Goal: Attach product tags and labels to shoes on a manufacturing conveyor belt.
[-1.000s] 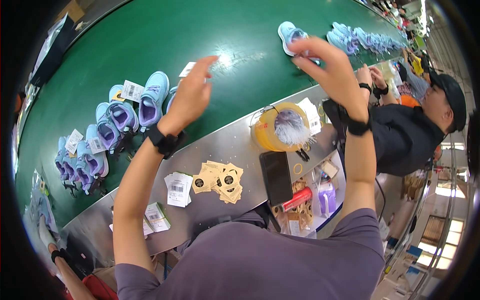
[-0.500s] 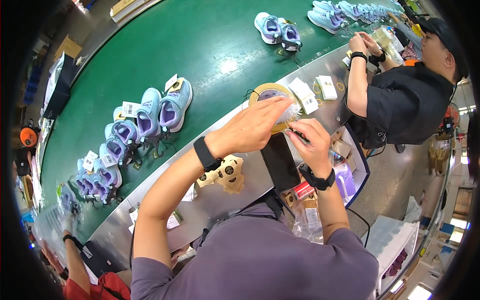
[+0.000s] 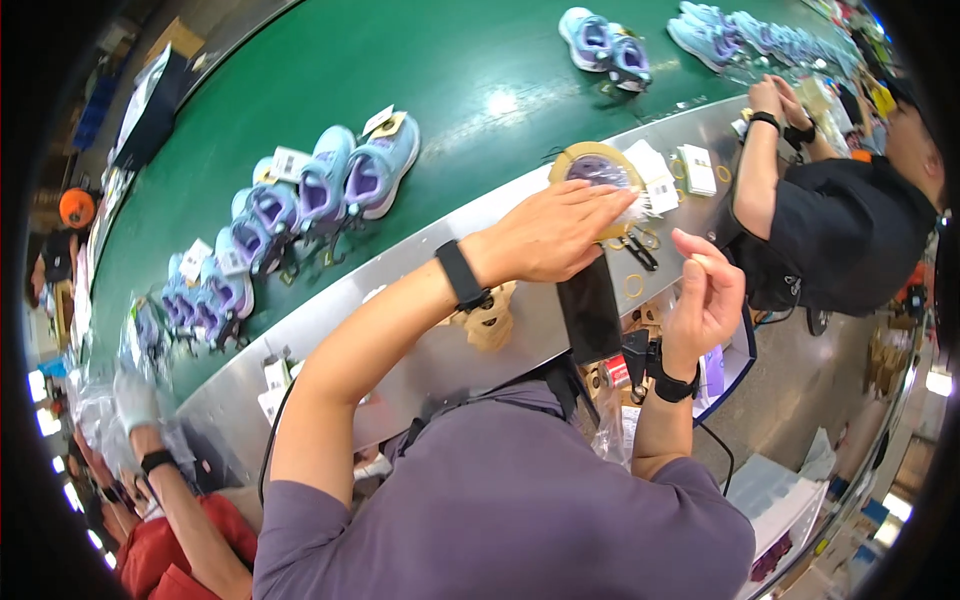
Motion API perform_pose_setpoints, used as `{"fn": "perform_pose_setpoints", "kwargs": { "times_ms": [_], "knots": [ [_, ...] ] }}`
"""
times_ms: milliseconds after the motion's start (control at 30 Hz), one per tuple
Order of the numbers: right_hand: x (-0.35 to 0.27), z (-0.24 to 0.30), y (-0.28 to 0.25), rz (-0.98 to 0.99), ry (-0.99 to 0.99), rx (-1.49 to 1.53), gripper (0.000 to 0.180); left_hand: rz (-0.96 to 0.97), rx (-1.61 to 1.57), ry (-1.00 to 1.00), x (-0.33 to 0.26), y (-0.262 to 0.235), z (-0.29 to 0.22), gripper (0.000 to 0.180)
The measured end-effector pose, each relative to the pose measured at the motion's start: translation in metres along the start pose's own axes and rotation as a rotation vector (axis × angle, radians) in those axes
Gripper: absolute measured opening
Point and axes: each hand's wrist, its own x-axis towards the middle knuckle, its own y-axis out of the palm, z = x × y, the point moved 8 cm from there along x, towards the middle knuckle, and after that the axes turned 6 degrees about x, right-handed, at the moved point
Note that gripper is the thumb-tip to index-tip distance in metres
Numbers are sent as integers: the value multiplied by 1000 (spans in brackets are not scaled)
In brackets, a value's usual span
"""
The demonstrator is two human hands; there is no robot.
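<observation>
The work in hand looks to be at the squat yellow roll with an open centre [image 3: 570,158], which stands on the brushed-steel bench [image 3: 530,340] close to its far edge, with a tuft of fine white plastic strands [image 3: 646,206] at its side. The left hand [image 3: 555,232] lies palm down across the roll's near part, fingers straight and together, gripping nothing that shows; what its palm touches is hidden. The right hand [image 3: 705,295] is raised by the bench's near edge, well apart from the roll, thumb and fingertips in a narrow pinch; whether a strand sits between them, I cannot tell. For good handling, the left palm should press only lightly, so the roll sits steady and the strands do not tangle or bend. The right pinch should take a single strand by its end, pulling smoothly and clear of the black-handled snips [image 3: 640,252] just beside the roll. The flat black phone [image 3: 590,310], between roll and near edge, calls for some care: a low sweep of either wrist could knock it.
</observation>
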Motion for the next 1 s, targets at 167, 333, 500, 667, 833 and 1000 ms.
{"fn": "perform_pose_setpoints", "kwargs": {
  "times_ms": [167,333,500,667,833,1000],
  "knots": [
    [-54,-12,64,-8,81,-52,5,-30,23,17,-81,3,15,75],
    [-87,61,107,-14,-355,31,8,-41,65,13,-131,0,20,76],
    [-145,16,155,386,219,-102,7,-325,-57,-17,-169,-45,15,69],
    [-224,-66,207,803,369,-562,24,-431,-118,-644,-300,-89,76,9],
    [-283,-94,264,884,415,-855,35,-38,251,-1052,-463,-94,89,32],
    [-305,-122,292,884,457,-766,31,55,145,-1303,-534,-72,110,37]
  ]
}}
